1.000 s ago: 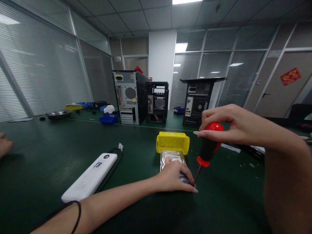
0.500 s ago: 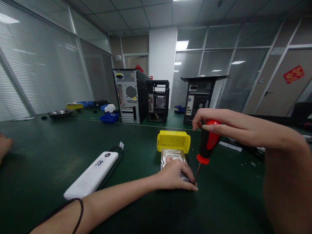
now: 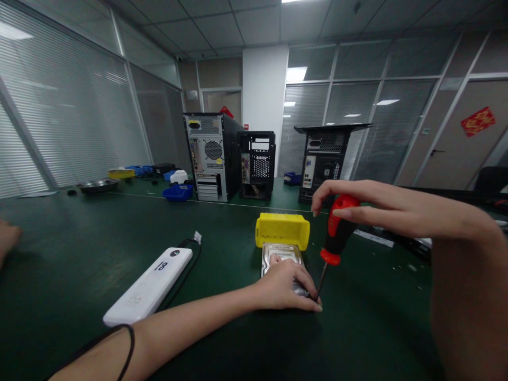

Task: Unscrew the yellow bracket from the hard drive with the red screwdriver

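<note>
A silver hard drive (image 3: 283, 251) lies on the green table with its far end against a yellow bin. My left hand (image 3: 288, 283) is closed over its near part, thumb and fingertips at the near right corner. From above, my right hand (image 3: 341, 203) grips the red and black handle of a screwdriver (image 3: 338, 233). Its shaft slants down to my left fingertips beside the drive's corner. The tip and whatever it touches are hidden by those fingers.
Behind the drive is the yellow bin (image 3: 282, 228). A white power bank (image 3: 153, 286) with a black cable lies left. Computer cases (image 3: 214, 159) stand at the back, near a blue bin (image 3: 178, 192). Another person's hand (image 3: 7, 238) shows at the left edge.
The screwdriver handle has turned a little in my right hand, its red and black sides shifting. My left hand and the hard drive have stayed in place.
</note>
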Motion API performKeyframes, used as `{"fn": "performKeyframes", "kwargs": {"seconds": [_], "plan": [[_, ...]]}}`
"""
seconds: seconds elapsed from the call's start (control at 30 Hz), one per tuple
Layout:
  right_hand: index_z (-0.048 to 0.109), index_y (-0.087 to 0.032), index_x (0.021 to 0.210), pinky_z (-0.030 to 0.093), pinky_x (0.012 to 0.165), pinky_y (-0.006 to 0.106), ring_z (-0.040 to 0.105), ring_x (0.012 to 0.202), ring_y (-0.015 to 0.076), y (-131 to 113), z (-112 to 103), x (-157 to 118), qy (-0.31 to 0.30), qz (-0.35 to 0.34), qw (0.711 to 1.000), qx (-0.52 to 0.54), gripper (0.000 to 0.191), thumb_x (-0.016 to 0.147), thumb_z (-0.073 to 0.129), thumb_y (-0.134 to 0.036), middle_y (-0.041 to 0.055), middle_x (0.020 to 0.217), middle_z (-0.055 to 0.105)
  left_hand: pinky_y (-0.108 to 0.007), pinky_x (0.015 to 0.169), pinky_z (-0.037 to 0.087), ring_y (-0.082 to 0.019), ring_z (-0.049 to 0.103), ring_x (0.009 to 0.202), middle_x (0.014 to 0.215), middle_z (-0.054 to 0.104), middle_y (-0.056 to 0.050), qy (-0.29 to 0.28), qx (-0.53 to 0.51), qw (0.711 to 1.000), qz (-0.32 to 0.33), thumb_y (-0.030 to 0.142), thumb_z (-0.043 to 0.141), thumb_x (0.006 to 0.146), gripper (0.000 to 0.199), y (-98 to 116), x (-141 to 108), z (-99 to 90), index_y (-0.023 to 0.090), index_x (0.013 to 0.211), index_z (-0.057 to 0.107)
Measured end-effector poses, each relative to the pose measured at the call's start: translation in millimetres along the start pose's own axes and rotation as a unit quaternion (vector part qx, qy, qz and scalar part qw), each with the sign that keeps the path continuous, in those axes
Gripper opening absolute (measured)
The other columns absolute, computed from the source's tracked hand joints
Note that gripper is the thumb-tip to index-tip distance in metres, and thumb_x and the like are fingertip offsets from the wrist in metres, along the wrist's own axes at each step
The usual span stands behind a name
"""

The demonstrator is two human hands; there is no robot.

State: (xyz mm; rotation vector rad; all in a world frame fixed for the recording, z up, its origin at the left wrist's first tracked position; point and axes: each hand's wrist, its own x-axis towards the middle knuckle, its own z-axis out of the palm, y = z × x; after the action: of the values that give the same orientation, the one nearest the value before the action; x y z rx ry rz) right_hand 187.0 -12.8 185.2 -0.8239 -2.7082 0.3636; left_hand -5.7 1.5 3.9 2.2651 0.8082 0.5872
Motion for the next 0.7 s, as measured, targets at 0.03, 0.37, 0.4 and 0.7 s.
{"fn": "performKeyframes", "kwargs": {"seconds": [0.03, 0.37, 0.4, 0.7], "plan": [[0.056, -0.023, 0.116, 0.049, 0.078, 0.03, 0.061, 0.095, 0.0215, -1, 0, -1, -0.002, -0.007, 1.0, 0.003, 0.032, 0.088, 0.049, -0.037, 0.0046, 0.11, 0.064, -0.043, 0.097, 0.019, -0.022, 0.062, 0.095, 0.092, 0.073, 0.0, 0.001, -0.001, 1.0, 0.003, 0.038, 0.073, 0.073, 0.018, 0, 0, 0.1, 0.02, 0.076, 0.072], [0.064, -0.018, 0.08, 0.037, 0.05, 0.024, 0.054, 0.053, 0.0123, -5, 6, 8, 0.007, 0.048, 0.991, -0.121, 0.029, 0.088, 0.048, -0.04, 0.0009, 0.063, 0.061, -0.042, 0.095, 0.019, -0.023, 0.062, 0.094, 0.091, 0.073, 0.0, 0.002, 0.002, 1.0, 0.006, 0.044, 0.074, 0.07, 0.025, 2, -1, -0.1, 0.02, 0.078, 0.073], [0.063, -0.018, 0.079, 0.037, 0.051, 0.024, 0.054, 0.054, 0.0127, -5, 6, 7, 0.017, 0.048, 0.991, -0.127, 0.03, 0.089, 0.046, -0.041, 0.0014, 0.064, 0.061, -0.042, 0.095, 0.019, -0.023, 0.061, 0.095, 0.091, 0.073, -0.001, 0.001, 0.004, 1.0, 0.005, 0.045, 0.074, 0.07, 0.026, 2, 0, -0.1, 0.02, 0.077, 0.072], [0.059, -0.021, 0.106, 0.045, 0.073, 0.027, 0.061, 0.083, 0.0176, -15, 6, -1, 0.028, -0.033, 0.998, -0.042, 0.027, 0.091, 0.042, -0.037, 0.0036, 0.097, 0.065, -0.04, 0.094, 0.021, -0.023, 0.061, 0.097, 0.095, 0.072, 0.0, -0.001, 0.023, 1.0, 0.019, 0.039, 0.075, 0.07, 0.023, 3, 0, -1.7, 0.022, 0.085, 0.073]]}}
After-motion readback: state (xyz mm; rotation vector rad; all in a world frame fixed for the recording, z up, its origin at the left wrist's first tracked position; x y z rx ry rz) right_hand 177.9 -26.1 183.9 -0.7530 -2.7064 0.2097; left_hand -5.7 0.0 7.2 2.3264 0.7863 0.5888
